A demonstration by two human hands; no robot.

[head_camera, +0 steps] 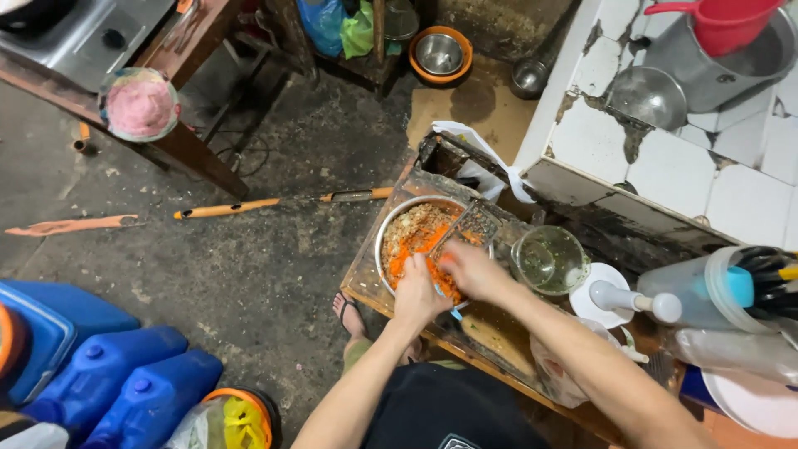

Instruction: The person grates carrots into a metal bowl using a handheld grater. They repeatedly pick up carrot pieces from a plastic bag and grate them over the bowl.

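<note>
Your left hand (416, 293) sits at the 6 o'clock rim of the metal bowl (384, 229), fingers curled down over the near end of the grater (470, 229); it looks clamped on the grater's lower edge or handle, though the exact grip is hidden under your knuckles. Your right hand (470, 270) is just beside it, toward 3 o'clock, clenched around something small and pressed against the grater face. The piece it holds is too blurred to name, but it shows orange between the fingers.

The grater lies tilted across the bowl, running from your hands up toward 1 o'clock, its far end resting on the bowl's rim. Under it, the bowl holds a heap of orange shreds (413, 249) on your side and a paler, brownish mince toward 11 o'clock.

The bowl stands on a worn wooden board (499, 333) that serves as a low table. At 3 o'clock from the bowl, close by, is a clear glass bowl (549, 259), and past that a white pestle (636, 301) lying over a white dish (586, 303).

Farther out at 9 o'clock, a long wooden-handled tool (278, 201) lies on the concrete floor (249, 283). Blue jerrycans (125, 387) crowd the 8 o'clock corner. At 1 o'clock, on the tiled ledge (690, 183), a steel pot (706, 71) holds a red jug (727, 25).
</note>
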